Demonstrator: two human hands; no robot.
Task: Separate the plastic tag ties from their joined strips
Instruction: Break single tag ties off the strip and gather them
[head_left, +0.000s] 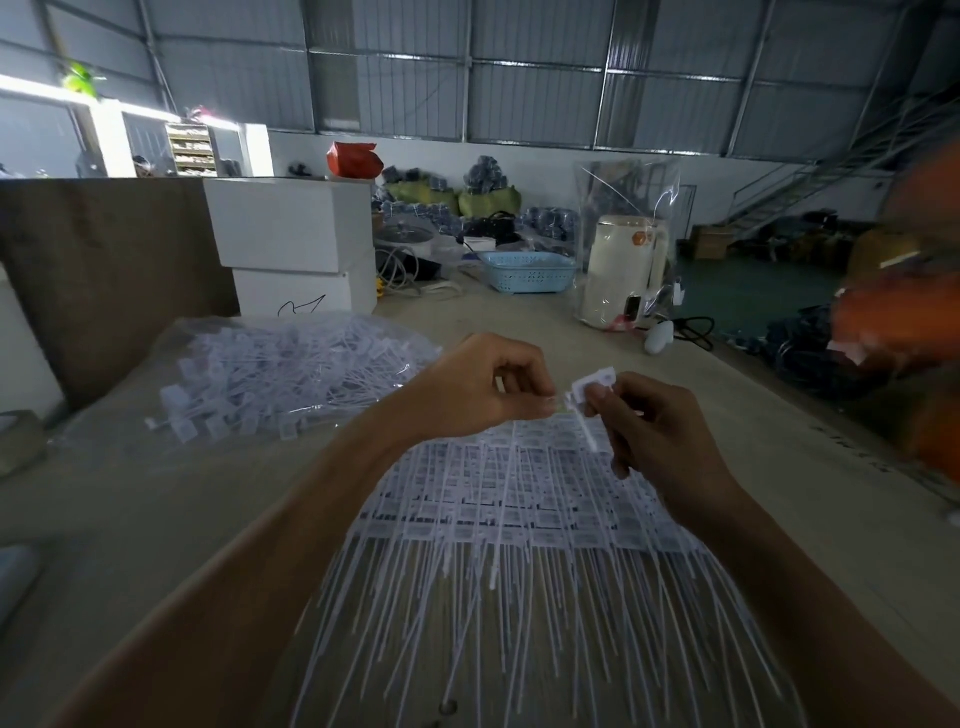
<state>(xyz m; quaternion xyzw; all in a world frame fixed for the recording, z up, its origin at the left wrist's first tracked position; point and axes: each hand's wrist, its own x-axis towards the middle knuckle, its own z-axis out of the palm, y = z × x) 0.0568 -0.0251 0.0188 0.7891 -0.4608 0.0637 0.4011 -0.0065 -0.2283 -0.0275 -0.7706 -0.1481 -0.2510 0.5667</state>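
A wide spread of white plastic tag ties (519, 530) lies on the table in front of me, heads in rows and thin tails fanning toward me. Above its far edge, my left hand (483, 384) and my right hand (639, 426) meet. My right hand pinches the head of one white tag tie (595, 384), its strap running down past my fingers. My left hand's fingertips pinch a small piece at the same tie's left side.
A clear bag of loose tag ties (291, 374) lies at the left. Behind it stand white boxes (296, 244) and a brown board (104, 280). A blue basket (527, 270) and a bagged white kettle (623, 275) sit farther back. A blurred orange figure (909, 312) is at the right.
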